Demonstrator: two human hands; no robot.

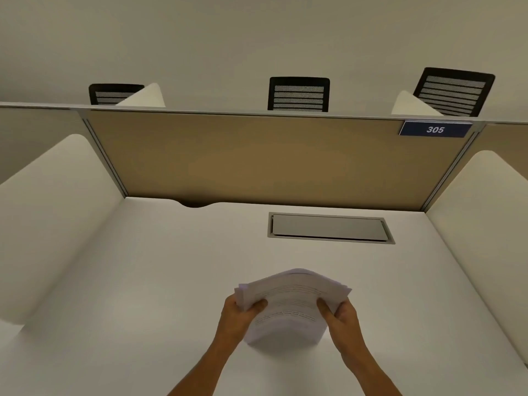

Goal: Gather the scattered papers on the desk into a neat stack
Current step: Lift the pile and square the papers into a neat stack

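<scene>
While both hands clasp it from opposite sides, the stack of papers (288,307) stands on its lower edge on the white desk (143,281), near the front and a little right of the middle. The left hand (240,312) grips the stack's left edge, thumb curled over the printed front sheet and the other fingers hidden behind the pages. The right hand (341,312) grips the right edge in the same way, its thumb lying on the front sheet. Between the hands the sheets bow upward, and their top edges fan out unevenly. Farther back on the desk sits a closed grey cable hatch (328,227), well apart from the papers. A tan partition panel (257,155) closes off the back of the desk, with a blue plate reading 305 (435,129) at its upper right corner. White side dividers (57,195) flank the desk, and three black chair backs (298,94) show above the partition.
</scene>
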